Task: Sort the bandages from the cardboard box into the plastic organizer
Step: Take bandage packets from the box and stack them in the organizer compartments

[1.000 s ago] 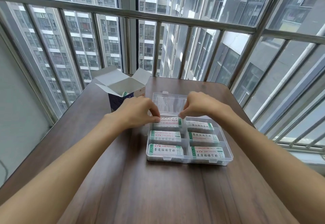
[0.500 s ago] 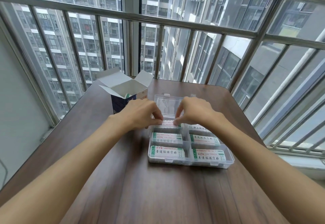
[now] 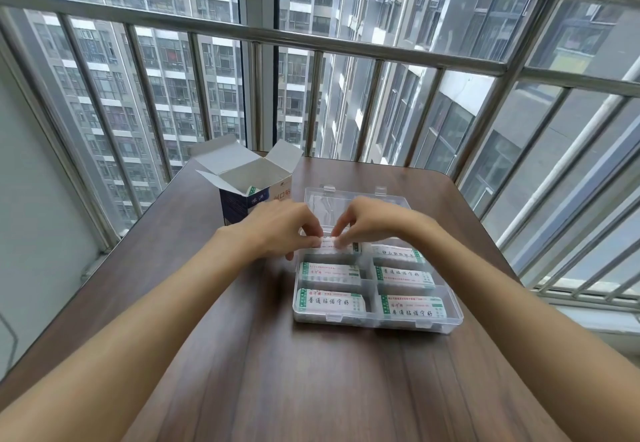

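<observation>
A clear plastic organizer (image 3: 450, 317) lies open on the brown table, its lid (image 3: 349, 199) folded back flat. Its compartments hold stacks of white bandages with green ends (image 3: 330, 301). My left hand (image 3: 277, 226) and my right hand (image 3: 370, 219) meet over the far left compartment, fingertips pinching a stack of bandages (image 3: 327, 244) at its top. The cardboard box (image 3: 242, 199), dark blue with grey flaps open, stands just behind my left hand; one bandage end shows inside it.
The table (image 3: 311, 389) ends at a metal railing (image 3: 311, 43) and window bars at the back and right. A pale wall runs along the left side. Tall buildings lie beyond the glass.
Both hands have drawn closer together over the far left compartment, the fingertips now almost touching on the bandage stack. The camera has tilted a little.
</observation>
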`<state>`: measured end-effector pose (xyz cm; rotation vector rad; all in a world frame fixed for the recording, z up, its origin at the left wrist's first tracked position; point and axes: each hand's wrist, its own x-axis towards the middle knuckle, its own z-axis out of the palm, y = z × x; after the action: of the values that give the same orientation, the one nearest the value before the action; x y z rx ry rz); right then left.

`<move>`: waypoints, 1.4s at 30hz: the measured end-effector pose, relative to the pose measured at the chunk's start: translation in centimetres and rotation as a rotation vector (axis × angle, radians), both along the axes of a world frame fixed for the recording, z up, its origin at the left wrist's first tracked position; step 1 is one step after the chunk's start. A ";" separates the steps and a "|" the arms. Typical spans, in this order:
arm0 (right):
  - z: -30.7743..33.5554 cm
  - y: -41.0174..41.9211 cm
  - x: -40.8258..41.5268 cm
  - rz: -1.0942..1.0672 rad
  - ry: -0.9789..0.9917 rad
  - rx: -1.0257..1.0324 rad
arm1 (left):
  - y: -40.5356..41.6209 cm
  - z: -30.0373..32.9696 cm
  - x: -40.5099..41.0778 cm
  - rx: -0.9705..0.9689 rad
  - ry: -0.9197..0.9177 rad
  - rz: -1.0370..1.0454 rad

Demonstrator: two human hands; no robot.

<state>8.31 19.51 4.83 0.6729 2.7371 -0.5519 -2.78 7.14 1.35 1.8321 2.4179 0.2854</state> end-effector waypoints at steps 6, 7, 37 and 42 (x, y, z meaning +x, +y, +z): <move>1.8 1.0 0.8 -0.154 -0.052 0.121 | 0.1 0.0 -0.3 -0.010 0.034 0.005; 1.7 0.7 0.9 -0.151 -0.079 0.156 | 0.1 -0.1 -0.4 -0.009 0.049 0.001; 0.2 -0.7 -0.2 -0.220 -0.297 -0.008 | 0.5 -0.2 -0.9 -0.064 -0.086 -0.009; 0.0 -0.1 -0.6 -0.250 -0.335 -0.115 | 0.5 -0.2 -0.9 -0.086 -0.088 -0.010</move>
<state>7.72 19.46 4.79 0.9869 2.3098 -0.5849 -3.65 7.62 1.18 1.7575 2.3242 0.2520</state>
